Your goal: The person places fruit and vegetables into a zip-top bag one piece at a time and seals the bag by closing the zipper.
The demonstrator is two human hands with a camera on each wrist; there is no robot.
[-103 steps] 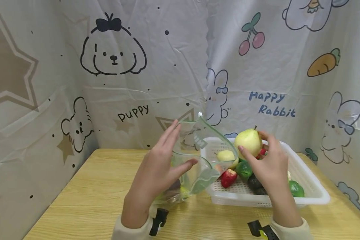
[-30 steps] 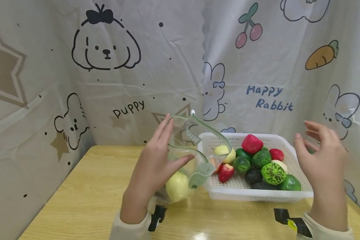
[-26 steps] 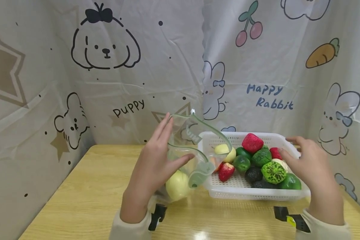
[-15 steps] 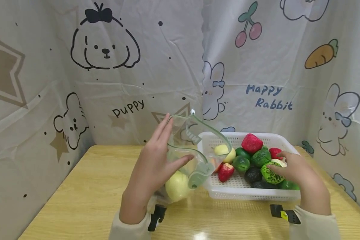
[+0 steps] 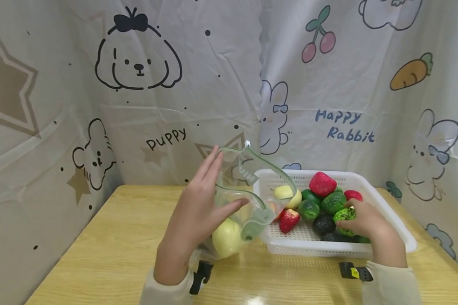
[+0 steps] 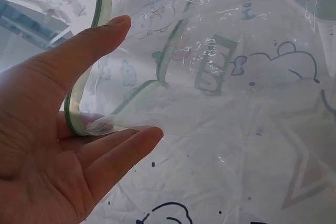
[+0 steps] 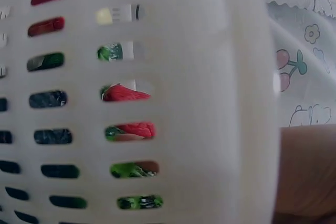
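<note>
Backdrop lettering (image 5: 166, 139) read "PUPPY". The left hand (image 5: 198, 209), thumb and fingers apart, touched and partly hid a clear bag (image 5: 259, 216) holding a yellow fruit (image 5: 227, 238). Beneath "Happy Rabbit" (image 5: 345, 126), in the white basket (image 5: 316, 248), the right hand (image 5: 366, 220) half covered a speckled green fruit (image 5: 344, 216); I could not tell its grip.

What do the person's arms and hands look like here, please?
The left hand and right hand are ungloved. The cream sleeves each have a black strap beside the end; the right strap bears a yellow patch.
</note>
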